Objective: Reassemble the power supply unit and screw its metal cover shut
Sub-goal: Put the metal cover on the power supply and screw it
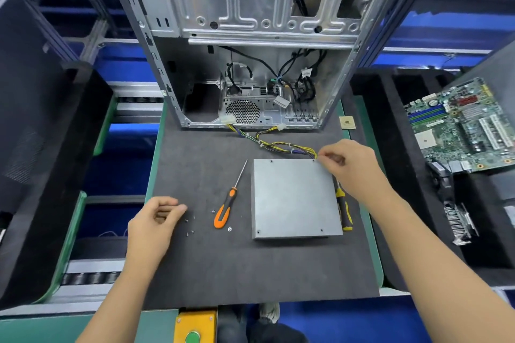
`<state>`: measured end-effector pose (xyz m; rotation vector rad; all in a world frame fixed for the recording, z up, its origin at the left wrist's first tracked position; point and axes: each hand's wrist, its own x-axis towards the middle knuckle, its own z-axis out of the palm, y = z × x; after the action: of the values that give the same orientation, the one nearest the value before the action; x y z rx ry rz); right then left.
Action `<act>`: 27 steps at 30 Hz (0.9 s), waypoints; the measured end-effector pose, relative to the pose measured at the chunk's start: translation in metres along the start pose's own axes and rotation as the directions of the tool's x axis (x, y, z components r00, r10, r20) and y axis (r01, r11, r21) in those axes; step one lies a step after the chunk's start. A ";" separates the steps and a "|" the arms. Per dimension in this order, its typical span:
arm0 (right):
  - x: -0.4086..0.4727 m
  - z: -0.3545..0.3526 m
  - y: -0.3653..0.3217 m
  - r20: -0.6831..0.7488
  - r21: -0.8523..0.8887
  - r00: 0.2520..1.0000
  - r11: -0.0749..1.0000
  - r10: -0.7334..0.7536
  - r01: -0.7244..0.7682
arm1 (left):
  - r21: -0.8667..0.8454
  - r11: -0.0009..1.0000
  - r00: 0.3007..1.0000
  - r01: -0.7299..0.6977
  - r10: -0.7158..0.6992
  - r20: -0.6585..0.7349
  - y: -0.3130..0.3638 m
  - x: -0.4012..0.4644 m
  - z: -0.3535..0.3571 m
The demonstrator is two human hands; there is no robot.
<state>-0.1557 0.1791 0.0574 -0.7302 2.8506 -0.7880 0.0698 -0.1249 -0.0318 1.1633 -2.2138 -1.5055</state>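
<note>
Power supply point(295, 198) cover lies closed; your right hand point(348, 161) pinches at its far corner hole, your left hand point(156, 217) curls over loose screws point(189, 227). Next, take the orange screwdriver point(225, 210).

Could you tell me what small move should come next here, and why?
Probably seat a screw in the far right corner hole, then pick up the orange screwdriver. The right hand pinches at that corner of the metal cover, the left hand hovers by the loose screws, and the near holes look empty.
</note>
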 end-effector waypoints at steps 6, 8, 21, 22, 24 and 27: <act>0.007 -0.002 -0.001 0.114 -0.033 0.991 0.997 -0.064 0.068 | 0.097 0.993 0.997 -0.073 0.074 0.001 -0.010 -0.001 0.003; 0.008 -0.002 -0.003 0.147 -0.103 0.986 0.990 -0.079 0.095 | 0.092 0.993 0.998 -0.069 0.069 -0.005 -0.010 -0.001 0.005; 0.017 -0.010 -0.018 0.257 -0.261 0.966 0.960 -0.037 0.106 | 0.148 0.983 0.994 -0.105 0.104 0.015 -0.018 0.004 0.006; 0.016 -0.010 -0.019 0.260 -0.263 0.965 0.959 -0.038 0.109 | 0.152 0.982 0.994 -0.112 0.110 0.019 -0.018 0.004 0.006; 0.015 -0.012 -0.019 0.267 -0.238 0.964 0.968 -0.013 0.079 | 0.152 0.981 0.993 -0.119 0.117 0.024 -0.019 0.005 0.006; 0.013 -0.012 -0.017 0.279 -0.232 0.960 0.970 -0.010 0.078 | 0.144 0.981 0.991 -0.130 0.126 0.035 -0.021 0.006 0.006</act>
<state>-0.1624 0.1661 0.0770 -0.8595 2.7062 -0.3129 0.0729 -0.1282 -0.0540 1.0233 -2.4012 -1.3353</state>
